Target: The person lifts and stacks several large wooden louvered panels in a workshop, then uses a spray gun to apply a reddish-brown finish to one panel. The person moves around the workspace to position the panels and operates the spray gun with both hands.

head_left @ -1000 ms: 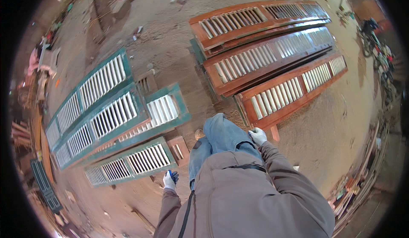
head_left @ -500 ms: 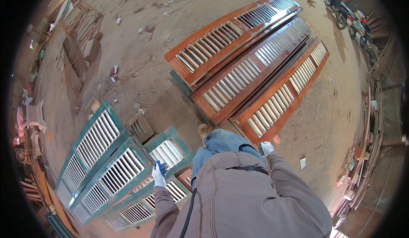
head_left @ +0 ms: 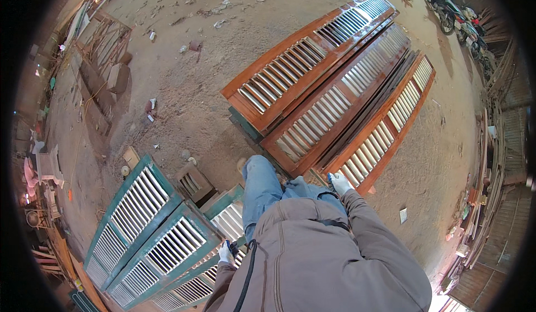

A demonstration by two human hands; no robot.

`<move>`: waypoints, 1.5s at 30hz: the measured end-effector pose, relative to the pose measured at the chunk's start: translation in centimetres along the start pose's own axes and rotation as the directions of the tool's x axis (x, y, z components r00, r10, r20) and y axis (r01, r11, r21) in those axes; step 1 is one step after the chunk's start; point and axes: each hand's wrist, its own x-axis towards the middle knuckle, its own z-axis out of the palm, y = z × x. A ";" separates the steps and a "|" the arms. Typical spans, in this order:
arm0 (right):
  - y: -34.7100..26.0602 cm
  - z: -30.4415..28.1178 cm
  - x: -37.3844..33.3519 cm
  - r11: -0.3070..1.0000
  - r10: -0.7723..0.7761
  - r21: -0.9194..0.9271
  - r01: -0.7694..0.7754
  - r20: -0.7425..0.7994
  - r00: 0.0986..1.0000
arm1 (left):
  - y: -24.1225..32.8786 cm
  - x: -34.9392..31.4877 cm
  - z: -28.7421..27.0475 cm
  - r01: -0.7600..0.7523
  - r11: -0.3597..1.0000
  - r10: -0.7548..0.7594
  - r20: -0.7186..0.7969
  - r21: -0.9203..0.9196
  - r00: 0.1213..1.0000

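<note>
Gloved right hand (head_left: 339,182), grip indiscernible, hangs over the orange louvered shutters (head_left: 335,89) at one o'clock. Left hand (head_left: 226,252) clasps a small dark object above green shutters (head_left: 151,222). Shutters likely stiff, heavy; grasp frames, not fragile slats.

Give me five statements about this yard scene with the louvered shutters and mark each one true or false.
1. The orange-brown shutters lie on the person's right. True.
2. The green-framed shutters stand upright against a wall. False: they lie flat on the dirt ground.
3. The left hand is bare. False: it wears a white glove and holds a small dark thing.
4. The right hand is over the near end of an orange-brown shutter. True.
5. Motorbikes are parked at the far right. True.
</note>
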 end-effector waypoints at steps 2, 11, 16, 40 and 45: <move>0.5 0.6 0.6 0.992 -0.016 -0.122 0.012 -0.034 0.999 | 1.7 0.7 0.2 0.052 0.999 -0.052 0.007 -0.006 0.999; -7.0 7.1 1.7 0.952 0.098 -0.291 -0.092 0.006 0.995 | 19.9 6.3 -0.4 -0.115 0.993 0.115 0.010 0.009 0.993; -13.1 12.1 7.9 0.541 -0.500 -0.642 0.543 0.273 0.822 | 30.9 8.8 -2.7 -0.253 0.962 0.244 -0.090 -0.102 0.966; -49.3 26.8 20.1 0.795 0.408 -0.534 -0.290 0.115 0.906 | 59.0 22.1 -0.3 -0.029 0.970 0.015 -0.061 -0.242 0.998; -58.8 24.6 27.3 0.992 0.121 0.003 -0.126 0.263 0.957 | 68.8 19.7 5.4 -0.290 0.936 0.305 0.050 -0.198 0.951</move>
